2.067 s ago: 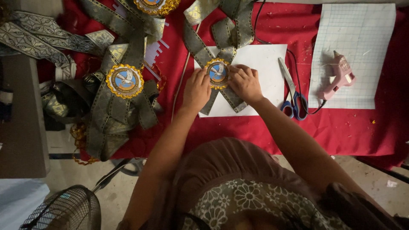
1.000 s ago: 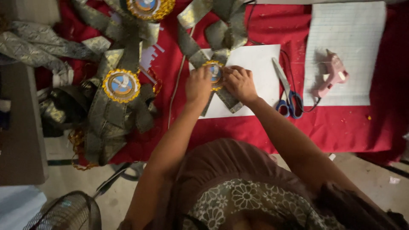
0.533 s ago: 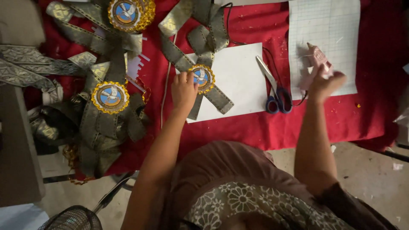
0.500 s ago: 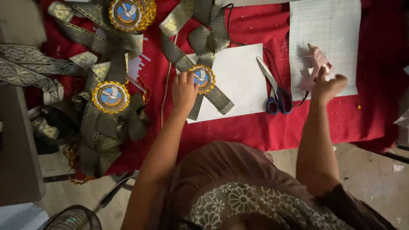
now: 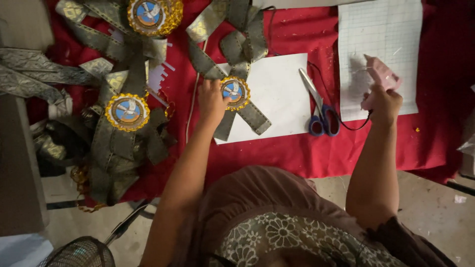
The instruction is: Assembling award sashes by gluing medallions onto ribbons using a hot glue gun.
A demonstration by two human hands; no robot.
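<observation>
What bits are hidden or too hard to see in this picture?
All in the head view:
- Pink glue gun: its handle is wrapped by the right hand.
- Ribbon rosette: its left side is covered by the left hand.
- Top rosette: cut off by the upper edge.
- Fan: cut off by the bottom edge.
- Badge pictures: too small to make out.

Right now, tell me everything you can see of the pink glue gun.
The pink glue gun looks like plastic, small and pistol-shaped. The right hand grips its handle and holds it over the gridded white sheet on the red cloth; whether it touches the sheet is unclear. A thin dark cord runs from it toward the blue-handled scissors.
</observation>
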